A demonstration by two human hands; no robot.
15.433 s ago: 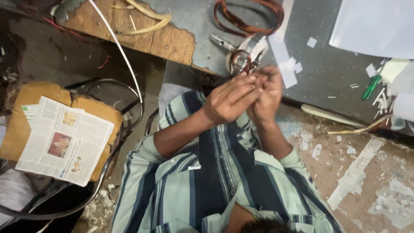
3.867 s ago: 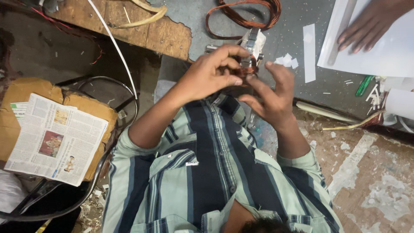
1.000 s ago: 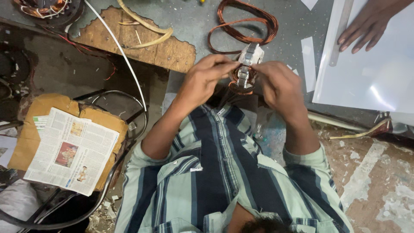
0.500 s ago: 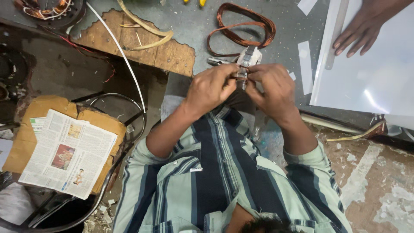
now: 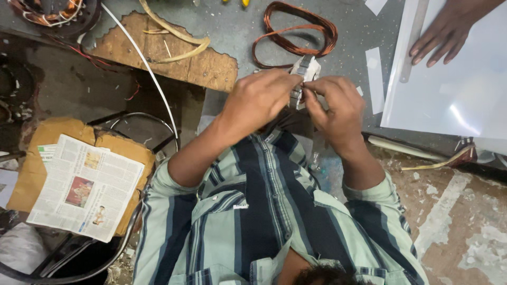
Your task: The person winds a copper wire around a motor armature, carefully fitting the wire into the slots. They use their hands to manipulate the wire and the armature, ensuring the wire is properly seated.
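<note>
Grey and dusty, the metal bench (image 5: 237, 31) fills the upper half of the view, with a cracked concrete floor (image 5: 465, 232) at about four o'clock. At the bench's near edge the person's left hand (image 5: 259, 100) and right hand (image 5: 335, 108) meet, just above the collar of a green and navy striped shirt (image 5: 253, 211). Both are closed around a small grey metal part wrapped in white tape (image 5: 303, 74), the left fingers curled over its lower end, the right thumb and fingertips pinching it from the three o'clock side; what lies under the fingers I cannot make out. Just beyond the part, at twelve o'clock, lies a loose coil of copper-coloured wire (image 5: 296, 29), touching or nearly touching it. At ten o'clock sits a worn brown wooden board (image 5: 158, 53) with a curved pale strip (image 5: 174, 37) lying on it, and a white cable (image 5: 142, 63) runs across it toward the floor. At two o'clock a large white glossy sheet (image 5: 454, 89) rests on the bench, with another person's hand (image 5: 446, 34) laid flat on its top edge beside a metal ruler (image 5: 414, 37). Down at eight o'clock a folded newspaper (image 5: 87, 187) lies on a piece of brown cardboard (image 5: 31, 158).
</note>
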